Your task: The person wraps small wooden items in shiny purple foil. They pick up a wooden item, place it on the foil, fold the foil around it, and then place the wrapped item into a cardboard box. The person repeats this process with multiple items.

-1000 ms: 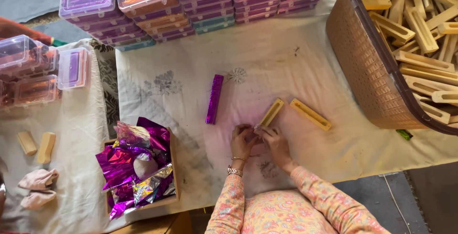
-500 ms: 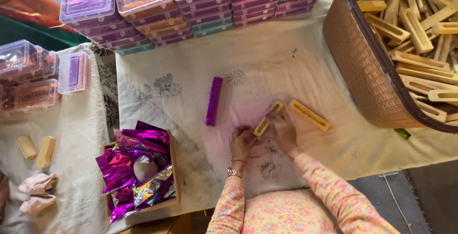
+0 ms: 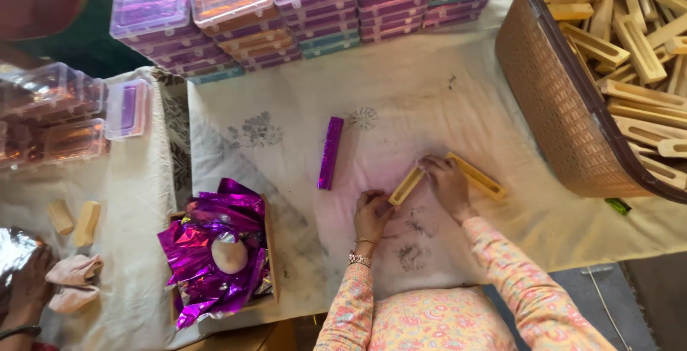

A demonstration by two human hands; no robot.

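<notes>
1. My right hand grips the far end of a wooden block; its length slants near-left to far-right on the cloth.
2. My left hand, loosely curled and holding nothing, touches the near end.

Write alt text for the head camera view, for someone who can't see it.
A person's left hand and right hand press a slotted wooden block on a cloth-covered table, beside a purple foil-wrapped block. A basket of blocks sits right; purple foil left.
</notes>
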